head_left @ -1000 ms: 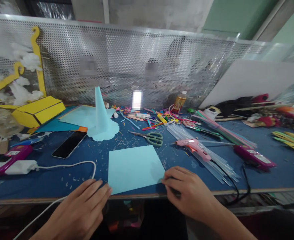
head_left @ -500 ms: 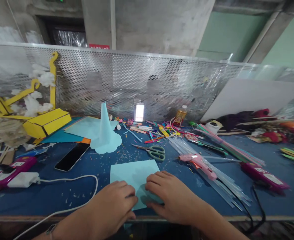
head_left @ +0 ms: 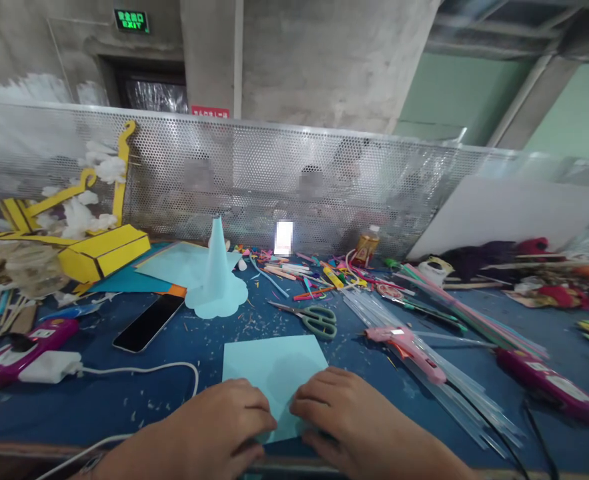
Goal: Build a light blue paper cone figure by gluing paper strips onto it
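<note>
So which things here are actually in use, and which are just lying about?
In use: light blue paper sheet, touched by left hand and right hand.
Lying about: scissors, pink glue gun, phone, paper cone, white charger.

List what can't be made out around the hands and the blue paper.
Head view only.
- Near edge of the blue paper: covered by the left hand and right hand; folded or flat, unclear.
- White cable: runs off the bottom edge.
- Bright card by the mesh screen: blurred.
- Bottle label: too small.
</note>
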Action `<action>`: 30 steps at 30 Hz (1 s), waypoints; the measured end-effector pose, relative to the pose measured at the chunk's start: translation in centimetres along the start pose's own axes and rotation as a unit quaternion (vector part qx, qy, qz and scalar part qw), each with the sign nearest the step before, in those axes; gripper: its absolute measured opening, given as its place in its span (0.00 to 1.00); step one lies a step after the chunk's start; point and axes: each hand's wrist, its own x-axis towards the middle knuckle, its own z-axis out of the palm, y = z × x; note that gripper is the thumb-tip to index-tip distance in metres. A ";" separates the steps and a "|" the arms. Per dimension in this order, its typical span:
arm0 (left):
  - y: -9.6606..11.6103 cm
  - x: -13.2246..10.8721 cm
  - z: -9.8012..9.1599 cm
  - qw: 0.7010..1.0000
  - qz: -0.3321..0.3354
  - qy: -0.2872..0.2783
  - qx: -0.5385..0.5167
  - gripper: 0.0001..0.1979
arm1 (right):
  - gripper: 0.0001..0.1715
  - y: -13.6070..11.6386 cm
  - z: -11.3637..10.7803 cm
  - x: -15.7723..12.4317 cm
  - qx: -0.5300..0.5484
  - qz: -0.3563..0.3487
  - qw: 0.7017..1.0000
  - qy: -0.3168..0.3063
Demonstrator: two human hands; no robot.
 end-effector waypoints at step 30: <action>-8.5 9.1 -3.9 0.797 0.115 0.464 0.368 0.08 | 0.05 7.0 -1.7 11.2 -0.199 -0.008 0.897 0.394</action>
